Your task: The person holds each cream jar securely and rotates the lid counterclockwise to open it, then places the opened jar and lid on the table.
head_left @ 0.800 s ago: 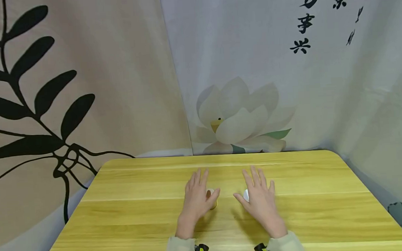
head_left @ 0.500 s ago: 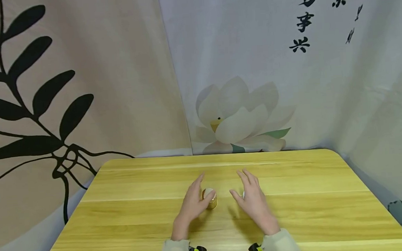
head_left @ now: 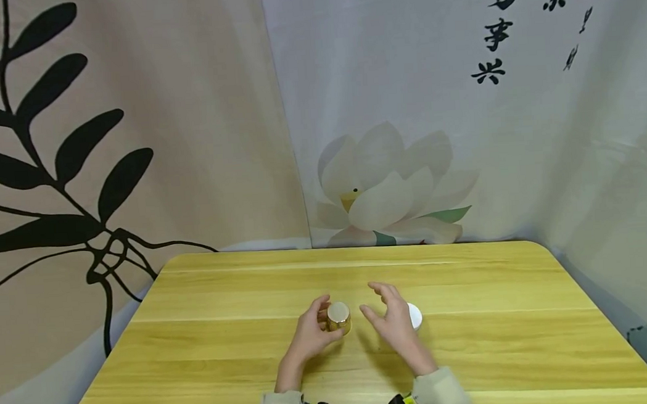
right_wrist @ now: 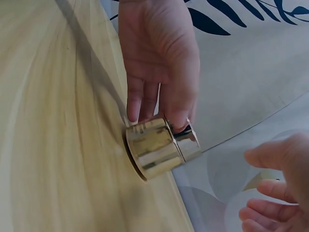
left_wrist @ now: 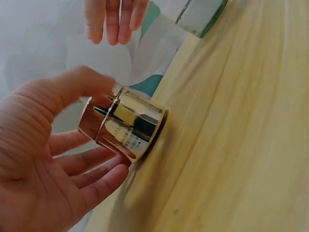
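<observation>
A shiny gold jar [head_left: 338,317] with a gold cap stands upright on the table. My left hand [head_left: 308,337] curls round its left side. In the left wrist view the thumb lies at the cap of the gold jar [left_wrist: 133,123], and the fingertips meet the lower body. The right wrist view shows the same grasp from the far side of the jar [right_wrist: 154,150]. To the right of the jar, my right hand [head_left: 394,321] hovers with relaxed, slightly bent fingers and holds nothing. Just beyond it is a round white-topped container [head_left: 414,315], partly hidden by the hand.
The pale wooden table [head_left: 227,356] has rounded back corners. Behind it hangs a printed curtain [head_left: 384,99] with a lotus, dark leaves and black characters. In the left wrist view the container [left_wrist: 203,17] has a clear, greenish side.
My left hand has closed in on the gold jar, its fingers bending round it. The right hand has drawn left and turned inward, uncovering more of the white-topped container.
</observation>
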